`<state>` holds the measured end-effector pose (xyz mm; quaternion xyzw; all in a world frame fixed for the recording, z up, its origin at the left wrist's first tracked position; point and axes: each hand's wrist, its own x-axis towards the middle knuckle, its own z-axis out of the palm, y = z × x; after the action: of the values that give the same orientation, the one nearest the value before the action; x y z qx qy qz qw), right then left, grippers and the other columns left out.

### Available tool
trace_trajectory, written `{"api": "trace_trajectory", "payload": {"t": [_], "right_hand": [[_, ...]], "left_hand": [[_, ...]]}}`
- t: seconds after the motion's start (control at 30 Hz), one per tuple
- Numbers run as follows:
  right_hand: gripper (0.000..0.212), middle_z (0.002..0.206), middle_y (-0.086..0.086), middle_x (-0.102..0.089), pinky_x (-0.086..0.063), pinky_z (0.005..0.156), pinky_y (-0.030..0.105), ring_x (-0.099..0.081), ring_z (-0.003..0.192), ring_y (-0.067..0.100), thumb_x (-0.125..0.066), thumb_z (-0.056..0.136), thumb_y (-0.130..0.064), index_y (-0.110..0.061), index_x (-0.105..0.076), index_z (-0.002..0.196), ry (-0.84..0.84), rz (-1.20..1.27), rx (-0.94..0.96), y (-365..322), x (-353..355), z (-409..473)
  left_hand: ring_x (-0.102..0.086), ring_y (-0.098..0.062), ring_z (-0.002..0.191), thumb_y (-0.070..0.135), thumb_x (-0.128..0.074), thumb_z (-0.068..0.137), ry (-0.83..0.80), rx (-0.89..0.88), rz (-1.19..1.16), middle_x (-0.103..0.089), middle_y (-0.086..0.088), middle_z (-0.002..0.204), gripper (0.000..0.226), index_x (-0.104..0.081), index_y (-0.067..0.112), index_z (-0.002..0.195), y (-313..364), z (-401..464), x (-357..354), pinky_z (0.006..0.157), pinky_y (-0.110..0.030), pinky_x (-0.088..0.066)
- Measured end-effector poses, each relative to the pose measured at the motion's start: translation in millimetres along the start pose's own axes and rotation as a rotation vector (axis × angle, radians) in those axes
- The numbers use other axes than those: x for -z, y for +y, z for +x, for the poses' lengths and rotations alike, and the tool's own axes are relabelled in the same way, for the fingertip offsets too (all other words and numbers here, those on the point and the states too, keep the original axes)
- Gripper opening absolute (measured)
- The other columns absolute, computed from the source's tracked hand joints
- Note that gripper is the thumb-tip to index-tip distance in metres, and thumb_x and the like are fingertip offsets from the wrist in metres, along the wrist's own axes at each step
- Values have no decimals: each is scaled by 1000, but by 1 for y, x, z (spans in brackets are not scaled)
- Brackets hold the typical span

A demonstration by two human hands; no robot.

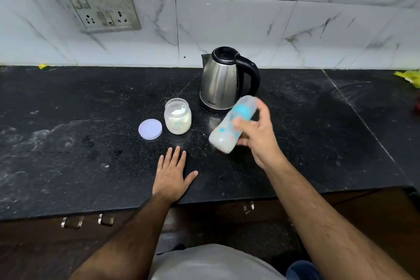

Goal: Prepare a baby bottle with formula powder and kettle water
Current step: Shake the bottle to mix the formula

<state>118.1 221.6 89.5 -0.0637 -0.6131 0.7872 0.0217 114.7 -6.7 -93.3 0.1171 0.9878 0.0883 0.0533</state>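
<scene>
Baby bottle [231, 124] up off the black counter [79, 143], gripped in the right hand [256, 129], fingers and thumb wrapped around its middle. Bottle tilted, capped end with blue collar pointing up and back toward the kettle [221, 80], base down toward the front. Motion-blurred; whitish cloudy liquid inside, coloured print on the side. Left hand [173, 175] flat on the counter near the front edge, fingers straight and slightly spread, palm down, holding nothing.

Formula jar [178, 117] stands upright and open left of the kettle, white powder inside with a small scoop resting in it. Jar lid [150, 128] lies flat just beside the jar on its left, apart from it. Steel kettle with black handle and black lid sits at the back near the tiled wall, lid closed, handle to the right. White dusting on the counter around the jar and bottle. Switch panel [97, 5] on the wall at upper left. Yellow-green item [409, 77] at far right, too cut off to identify.
</scene>
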Motion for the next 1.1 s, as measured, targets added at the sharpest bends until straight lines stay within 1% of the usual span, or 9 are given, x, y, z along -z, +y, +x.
{"api": "trace_trajectory", "payload": {"t": [0.07,0.2,0.33,0.47,0.6,0.73,0.87,1.0,1.1], "right_hand": [[70,103,5,-71,-59,62,39,-74,90,23,-68,84,-14,-30,-33,142,96,60,-1,0,3,5],[77,96,8,-74,-57,56,31,-74,84,22,-70,84,-11,-32,-30,146,-136,-113,-31,4,-2,-4],[71,103,3,-72,-59,61,38,-74,90,25,-67,88,-9,-29,-30,146,109,60,-26,2,3,6],[76,88,3,-76,-57,55,30,-74,81,20,-70,84,-11,-31,-30,145,-148,-119,-44,1,1,-4],[71,99,0,-73,-60,64,42,-74,91,23,-68,83,-14,-29,-33,143,84,43,-31,-1,7,7],[75,92,5,-75,-57,54,31,-75,81,20,-71,81,-14,-33,-32,142,-168,-121,-74,3,3,-4],[69,104,4,-73,-60,63,41,-75,90,26,-70,80,-19,-32,-36,139,98,63,-41,3,8,6],[78,93,4,-75,-57,56,32,-74,81,21,-71,81,-15,-32,-30,145,-127,-106,-68,3,6,-2],[72,93,-1,-76,-59,61,37,-75,86,23,-69,84,-13,-31,-32,143,72,33,-24,2,10,6]], "left_hand": [[7,-22,154,75,-10,88,5,-2,-1,-3,-1,167,89,-14,20,158,-1,0,0,123,-43,5],[6,-22,154,76,-9,87,9,-2,-6,-4,-2,167,91,-16,20,158,-1,0,0,123,-43,4],[4,-24,154,76,-7,87,22,-13,-3,-7,-3,167,92,-18,19,157,-1,0,-2,123,-44,2],[3,-23,154,77,-4,85,25,-9,-8,-8,-3,167,94,-20,19,157,-1,1,-3,124,-44,1],[3,-24,154,76,-6,86,30,-9,-11,-8,-3,167,93,-20,19,157,-2,0,-3,124,-44,1],[3,-24,154,74,-13,89,26,-8,-14,-8,-3,167,88,-20,19,157,-1,0,-2,124,-44,1],[4,-23,154,75,-10,88,21,-11,-7,-6,-3,167,90,-17,19,158,-1,0,-2,124,-44,2],[3,-24,154,75,-11,88,31,-12,-19,-8,-3,167,90,-19,19,157,-1,0,-2,124,-44,2],[3,-24,154,75,-11,88,27,-13,-19,-7,-3,167,90,-19,19,157,-1,1,-3,124,-44,2]]}}
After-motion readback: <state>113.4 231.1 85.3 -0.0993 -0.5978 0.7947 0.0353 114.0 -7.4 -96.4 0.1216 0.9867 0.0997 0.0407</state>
